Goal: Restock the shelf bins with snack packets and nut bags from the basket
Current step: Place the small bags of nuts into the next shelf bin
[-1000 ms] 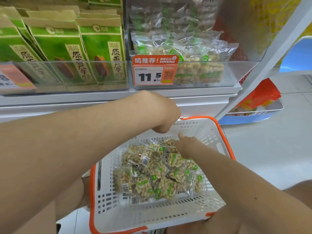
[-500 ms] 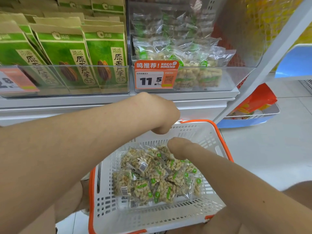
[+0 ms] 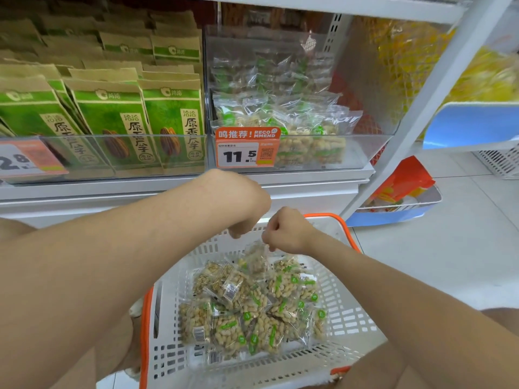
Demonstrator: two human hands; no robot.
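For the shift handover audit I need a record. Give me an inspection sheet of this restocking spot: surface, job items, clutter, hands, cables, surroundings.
Surface: white shelf ledge under the bins; basket sits low in front of it.
Job's things: nut packets heaped in the basket; clear bin part filled with similar packets; its price tag reads 11.5.
Clutter: green seed bags in the neighbouring bin; orange packs in a low tray.
Grips: right hand pinches a single packet above the heap; left hand curled over the basket's far rim, whether it holds anything is hidden.
Cables: nothing seen.
Surroundings: pale tiled floor; yellow packs on the next shelf.
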